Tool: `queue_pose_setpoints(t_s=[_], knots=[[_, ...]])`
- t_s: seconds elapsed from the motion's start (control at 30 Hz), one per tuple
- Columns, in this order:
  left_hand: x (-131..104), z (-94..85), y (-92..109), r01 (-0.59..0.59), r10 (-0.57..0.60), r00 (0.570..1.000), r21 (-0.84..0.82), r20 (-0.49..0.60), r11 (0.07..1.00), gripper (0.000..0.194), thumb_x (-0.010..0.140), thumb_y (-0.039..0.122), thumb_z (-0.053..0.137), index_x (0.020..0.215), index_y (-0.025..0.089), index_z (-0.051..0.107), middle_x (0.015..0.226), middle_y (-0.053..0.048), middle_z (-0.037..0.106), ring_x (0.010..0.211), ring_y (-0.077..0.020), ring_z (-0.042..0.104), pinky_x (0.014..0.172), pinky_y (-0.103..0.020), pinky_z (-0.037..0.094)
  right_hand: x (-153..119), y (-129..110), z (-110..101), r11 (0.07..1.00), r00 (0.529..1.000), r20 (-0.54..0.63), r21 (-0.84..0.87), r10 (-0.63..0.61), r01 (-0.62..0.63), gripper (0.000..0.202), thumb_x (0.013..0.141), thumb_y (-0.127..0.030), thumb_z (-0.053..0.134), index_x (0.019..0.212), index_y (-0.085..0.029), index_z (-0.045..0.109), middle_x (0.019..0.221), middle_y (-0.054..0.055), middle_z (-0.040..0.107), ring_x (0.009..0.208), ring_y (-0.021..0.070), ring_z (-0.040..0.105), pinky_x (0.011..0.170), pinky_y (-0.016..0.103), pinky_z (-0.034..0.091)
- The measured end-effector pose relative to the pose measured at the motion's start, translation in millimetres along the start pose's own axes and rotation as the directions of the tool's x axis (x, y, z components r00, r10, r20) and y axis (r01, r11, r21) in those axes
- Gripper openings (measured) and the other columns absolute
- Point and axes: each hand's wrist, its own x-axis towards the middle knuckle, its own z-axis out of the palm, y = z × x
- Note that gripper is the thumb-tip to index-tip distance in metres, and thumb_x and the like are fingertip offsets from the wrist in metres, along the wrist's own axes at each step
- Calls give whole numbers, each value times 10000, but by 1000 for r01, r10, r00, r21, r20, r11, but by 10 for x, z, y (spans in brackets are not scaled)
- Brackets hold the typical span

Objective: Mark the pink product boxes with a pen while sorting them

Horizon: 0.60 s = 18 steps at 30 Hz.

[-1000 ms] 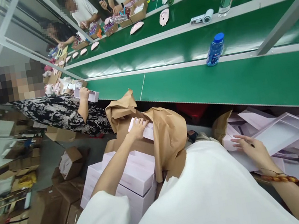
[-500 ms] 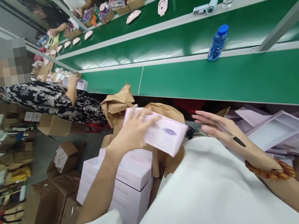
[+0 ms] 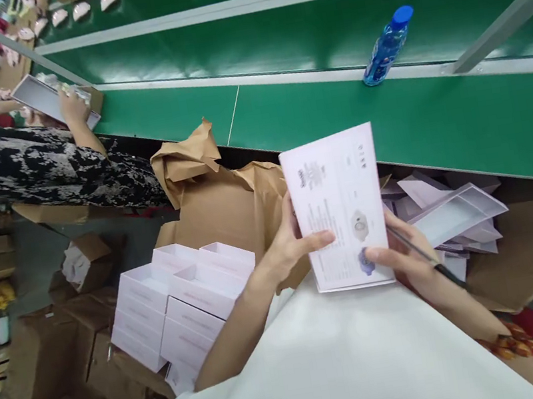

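A pale pink printed box is held upright in front of my chest, its text and small product pictures facing me. My left hand grips its left edge, thumb across the printed face. On the opposite edge, my right hand is closed round the box, thumb pressed near the purple picture. A dark, thin pen-like tool lies tucked in the right hand and runs back along the wrist. The fingers behind the box are hidden.
Stacked pale boxes stand at left beside an open carton with brown paper. Loose pale box parts fill a carton at right. A blue bottle stands on the green bench. A co-worker's hand holds a tray-like box.
The box has come up and turned its printed face toward me. My right hand, free of the box before, now grips it as well. The view has shifted, and the co-worker's box is tilted.
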Motion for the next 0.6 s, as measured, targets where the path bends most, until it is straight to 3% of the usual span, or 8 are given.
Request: queue_pose_setpoints(t_s=[0.07,0.1,0.17,0.23,0.3,0.4,0.5,0.6], knots=[[-97,145,-121,90,-100,994,-177,-51,980,1117,798,617,1103,1693,305,511,1726,-203,699,1693,-528,611,1369,-752,525,-49,2,101,992,998,-27,-112,-64,61,735,993,-545,995,1665,-367,755,1666,95,804,1443,347,817,1143,512,737],[-144,195,-157,108,-133,986,-224,-99,969,1069,805,583,1111,1659,297,536,1693,-198,726,1679,-525,628,1367,-752,525,-64,-20,144,976,983,-121,-187,-136,112,625,1039,-558,954,1610,-363,793,1625,87,824,1398,323,824,1131,491,724],[-228,244,-194,143,-190,967,-255,-168,956,1066,789,522,1139,1638,297,535,1676,-189,745,1671,-516,642,1374,-752,516,-80,-93,210,926,876,-353,-303,-329,226,389,1126,-608,837,1394,-331,897,1298,69,904,1090,261,839,936,419,698],[-288,242,-206,178,-228,953,-239,-201,955,1087,775,503,1154,1636,298,522,1705,-191,732,1683,-513,632,1383,-752,507,-95,-171,251,898,784,-453,-319,-425,303,496,1188,-714,680,1149,-299,947,858,36,792,749,213,698,667,368,560],[-320,222,-208,183,-228,951,-215,-208,959,1065,785,517,1148,1623,293,531,1723,-193,721,1692,-518,622,1382,-752,507,-124,-214,272,901,810,-401,-250,-429,354,623,1188,-792,615,1037,-292,957,684,18,650,616,201,585,545,359,428],[-336,208,-193,172,-208,961,-193,-183,966,1020,805,522,1130,1610,295,547,1717,-184,731,1679,-522,632,1371,-755,515,-185,-186,277,900,857,-281,-191,-432,392,337,1136,-648,816,1206,-344,943,809,21,783,653,224,708,557,383,528],[-369,228,-166,145,-169,966,-133,-197,981,983,842,527,1107,1620,309,546,1745,-165,714,1689,-503,622,1384,-742,504,-227,-110,277,864,847,-207,-249,-489,438,114,1061,-404,956,1134,-340,895,895,15,857,711,248,824,598,399,644],[-442,269,-132,128,-136,970,-51,-200,990,975,890,558,1075,1660,324,523,1730,-157,716,1680,-492,624,1386,-728,498,-234,-72,325,820,798,-246,-339,-550,461,263,1036,-374,985,893,-308,774,779,0,814,645,257,823,532,394,625]])
